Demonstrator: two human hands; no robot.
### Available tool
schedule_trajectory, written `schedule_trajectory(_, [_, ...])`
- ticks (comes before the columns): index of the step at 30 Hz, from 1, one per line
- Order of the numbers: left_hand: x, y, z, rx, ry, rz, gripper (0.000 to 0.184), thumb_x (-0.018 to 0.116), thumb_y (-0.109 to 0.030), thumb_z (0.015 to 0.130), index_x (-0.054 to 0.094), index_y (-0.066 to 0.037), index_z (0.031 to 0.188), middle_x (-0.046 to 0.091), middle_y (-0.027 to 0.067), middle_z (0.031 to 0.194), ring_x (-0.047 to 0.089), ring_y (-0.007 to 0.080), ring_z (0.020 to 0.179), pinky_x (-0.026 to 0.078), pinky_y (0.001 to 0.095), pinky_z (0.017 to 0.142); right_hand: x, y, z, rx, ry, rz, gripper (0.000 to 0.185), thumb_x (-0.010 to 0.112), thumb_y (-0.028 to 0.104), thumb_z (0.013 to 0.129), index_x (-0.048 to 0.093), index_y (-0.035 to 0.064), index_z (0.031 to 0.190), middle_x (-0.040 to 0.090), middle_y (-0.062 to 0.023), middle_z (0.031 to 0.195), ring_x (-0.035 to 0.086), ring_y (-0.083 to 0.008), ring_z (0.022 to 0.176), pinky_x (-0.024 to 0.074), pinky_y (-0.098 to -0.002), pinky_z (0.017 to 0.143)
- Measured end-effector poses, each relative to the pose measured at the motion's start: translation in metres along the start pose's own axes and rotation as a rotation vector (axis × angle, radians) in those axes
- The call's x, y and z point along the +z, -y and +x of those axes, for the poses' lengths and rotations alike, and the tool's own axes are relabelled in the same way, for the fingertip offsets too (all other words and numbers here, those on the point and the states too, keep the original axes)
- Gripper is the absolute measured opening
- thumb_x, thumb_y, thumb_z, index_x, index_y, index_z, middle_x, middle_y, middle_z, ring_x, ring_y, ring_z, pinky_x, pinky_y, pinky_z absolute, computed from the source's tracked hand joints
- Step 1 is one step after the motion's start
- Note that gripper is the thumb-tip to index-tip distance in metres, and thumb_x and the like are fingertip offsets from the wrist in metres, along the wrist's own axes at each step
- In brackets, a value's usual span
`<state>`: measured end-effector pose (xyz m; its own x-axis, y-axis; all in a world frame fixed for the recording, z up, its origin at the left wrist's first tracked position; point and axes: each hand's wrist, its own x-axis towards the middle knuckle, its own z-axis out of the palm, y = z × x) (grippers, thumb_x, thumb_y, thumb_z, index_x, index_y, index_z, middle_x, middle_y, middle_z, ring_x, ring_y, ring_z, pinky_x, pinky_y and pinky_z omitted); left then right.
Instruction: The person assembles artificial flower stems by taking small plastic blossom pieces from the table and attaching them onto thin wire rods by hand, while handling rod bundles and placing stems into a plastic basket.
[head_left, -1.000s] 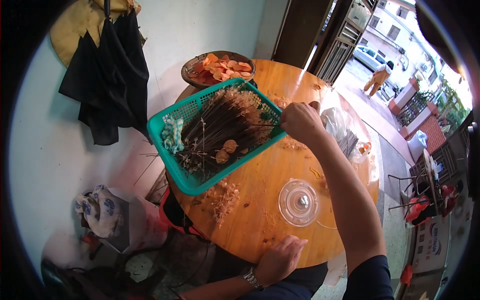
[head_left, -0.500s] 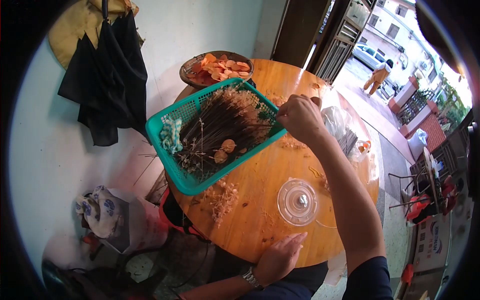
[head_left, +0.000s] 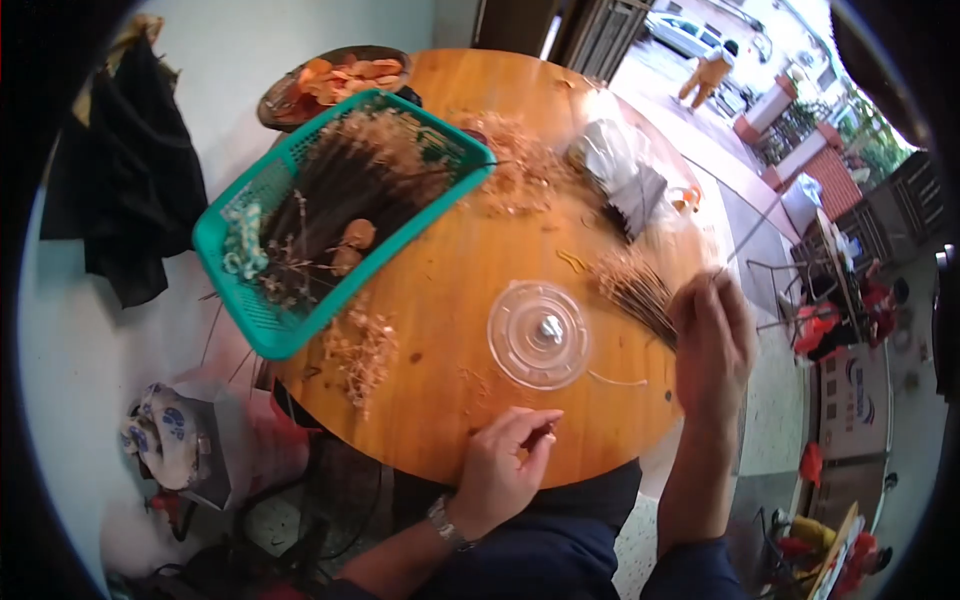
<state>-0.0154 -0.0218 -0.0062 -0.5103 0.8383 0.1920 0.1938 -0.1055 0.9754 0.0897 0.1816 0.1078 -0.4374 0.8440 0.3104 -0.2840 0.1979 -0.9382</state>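
My right hand (head_left: 715, 345) is raised over the table's right edge, its fingers pinched on a thin dark stem (head_left: 752, 234) that points up and to the right. Beside that hand lies a bundle of dried flower stems (head_left: 640, 288), its pale heads toward the left. My left hand (head_left: 505, 462), wearing a metal watch, is curled at the near edge, thumb and forefinger close together; what they hold, if anything, is too small to name. Between the hands sits a round clear plastic lid (head_left: 515, 355) with a small silvery piece on it. A green basket (head_left: 335, 320) holds many dark stems with dried flowers.
A wicker bowl (head_left: 275, 100) of orange petals stands behind the basket. Flower scraps (head_left: 360, 355) litter the wooden table (head_left: 440, 400). A plastic bag (head_left: 615, 160) lies at the back right. One person (head_left: 710, 75) is outside the doorway.
My right hand has come back from the basket to the right table edge, now with a stem. My left hand has curled its fingers. The view has shifted rightward.
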Motion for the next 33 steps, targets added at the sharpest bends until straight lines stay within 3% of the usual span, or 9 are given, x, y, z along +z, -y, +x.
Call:
schedule_trajectory(4, [0.007,0.004,-0.002,-0.062,0.016,-0.156,0.021,0.069,0.004,0.098,0.073,0.004,0.119,0.071,0.0061,0.101,0.072,0.0126,0.091,0.060,0.0257,0.081,-0.044,-0.041,-0.072,0.284,-0.044,0.443,0.008,0.054,0.002,0.108,0.060,0.0058,0.113,0.065,-0.0077,0.105,0.062,-0.0162,0.088,0.0520,-0.0309,0.084])
schedule_trajectory(7, [0.017,-0.004,-0.007,-0.261,0.081,-0.322,0.022,0.066,0.003,0.101,0.070,0.004,0.123,0.070,0.0051,0.102,0.070,0.0107,0.093,0.060,0.0264,0.082,-0.049,-0.058,-0.103,0.329,-0.171,0.582,0.007,0.055,0.003,0.108,0.060,0.0059,0.113,0.066,-0.0092,0.105,0.063,-0.0174,0.089,0.0528,-0.0318,0.085])
schedule_trajectory(11, [0.028,-0.002,-0.008,-0.454,0.141,-0.490,0.024,0.062,0.001,0.104,0.068,0.002,0.127,0.070,0.0058,0.102,0.069,0.0105,0.089,0.059,0.0261,0.076,-0.057,-0.078,-0.125,0.321,-0.135,0.619,0.009,0.056,0.002,0.107,0.059,0.0055,0.115,0.067,-0.0118,0.106,0.063,-0.0182,0.093,0.0523,-0.0320,0.085])
schedule_trajectory(17, [0.031,-0.005,-0.002,-0.572,0.152,-0.587,0.024,0.060,-0.002,0.106,0.068,0.003,0.129,0.072,0.0062,0.103,0.068,0.0109,0.084,0.056,0.0244,0.068,-0.053,-0.089,-0.128,0.249,-0.148,0.557,0.016,0.059,-0.005,0.101,0.058,0.0030,0.114,0.068,-0.0124,0.107,0.063,-0.0163,0.092,0.0511,-0.0280,0.082])
schedule_trajectory(26, [0.035,-0.004,0.002,-0.487,0.128,-0.506,0.021,0.066,-0.006,0.105,0.072,0.005,0.122,0.074,0.0079,0.098,0.069,0.0123,0.080,0.057,0.0263,0.066,-0.053,-0.089,-0.133,0.268,-0.186,0.513,0.022,0.064,-0.010,0.094,0.065,-0.0016,0.114,0.068,-0.0101,0.108,0.065,-0.0150,0.094,0.0520,-0.0274,0.084])
schedule_trajectory(33, [0.038,0.001,0.002,-0.446,0.108,-0.680,0.013,0.058,-0.004,0.106,0.069,0.002,0.110,0.071,0.0095,0.100,0.069,0.0152,0.083,0.058,0.0302,0.070,-0.041,-0.091,-0.135,0.267,-0.139,0.596,0.016,0.061,-0.009,0.098,0.066,-0.0037,0.113,0.067,-0.0145,0.116,0.064,-0.0159,0.094,0.0525,-0.0299,0.085])
